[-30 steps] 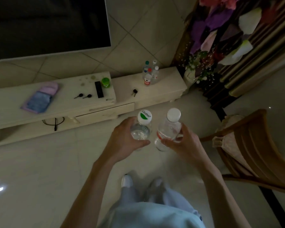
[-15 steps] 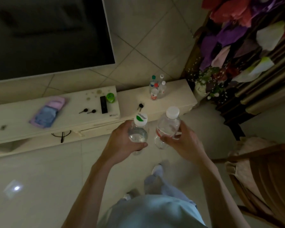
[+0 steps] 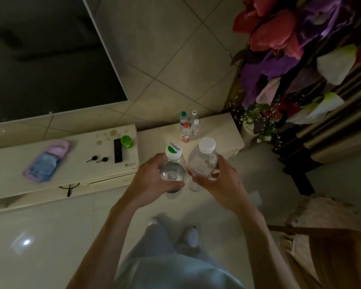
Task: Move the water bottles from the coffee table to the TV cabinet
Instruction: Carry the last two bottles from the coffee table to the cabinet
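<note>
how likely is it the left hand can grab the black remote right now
Probably not: the left hand grips the Cestbon water bottle, though nothing stands between it and the remote on the TV cabinet.

A clear plastic green-capped bottle (image 3: 172, 171), its white cap marked with a green patch, is being gripped round the body by the left hand (image 3: 152, 182) and is being held roughly upright. Just beside it, a clear white-capped bottle (image 3: 203, 163) with a reddish label is being gripped by the right hand (image 3: 222, 182) and is being held slightly tilted. Both are being held in front of the pale TV cabinet (image 3: 217, 132), where four small bottles (image 3: 189, 127), capped in green, white and red, are being kept upright in a tight cluster.
</note>
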A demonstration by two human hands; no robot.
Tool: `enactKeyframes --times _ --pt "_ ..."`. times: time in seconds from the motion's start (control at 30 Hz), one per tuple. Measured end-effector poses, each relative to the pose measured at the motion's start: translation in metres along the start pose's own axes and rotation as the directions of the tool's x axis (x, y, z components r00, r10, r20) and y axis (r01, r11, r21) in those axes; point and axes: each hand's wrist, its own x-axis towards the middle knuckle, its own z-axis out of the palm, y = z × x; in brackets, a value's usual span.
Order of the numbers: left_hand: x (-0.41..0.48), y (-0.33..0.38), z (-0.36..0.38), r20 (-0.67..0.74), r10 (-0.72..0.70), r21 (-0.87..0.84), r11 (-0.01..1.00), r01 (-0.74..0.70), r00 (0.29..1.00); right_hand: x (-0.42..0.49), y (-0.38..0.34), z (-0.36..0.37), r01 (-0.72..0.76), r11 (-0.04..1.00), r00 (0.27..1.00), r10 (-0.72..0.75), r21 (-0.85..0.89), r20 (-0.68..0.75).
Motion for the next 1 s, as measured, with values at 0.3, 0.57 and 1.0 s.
enactKeyframes --times 0.3,0.57,1.0 --pt "0.065 0.006 0.003 0.036 -0.024 -0.028 0.999 0.025 0.999 0.054 0.011 -0.009 -0.065 0.998 0.997 0.065 0.003 0.033" --pt "0.151 -0.006 0.0 0.034 -0.062 -0.136 0.988 0.066 0.997 0.142 0.007 -0.012 -0.135 0.985 0.986 0.144 -0.107 0.082" --pt "0.27 -0.039 -0.021 0.06 -0.153 -0.116 0.98 0.16 0.986 0.275 -0.013 0.016 -0.102 0.986 0.977 0.125 -0.133 0.173"
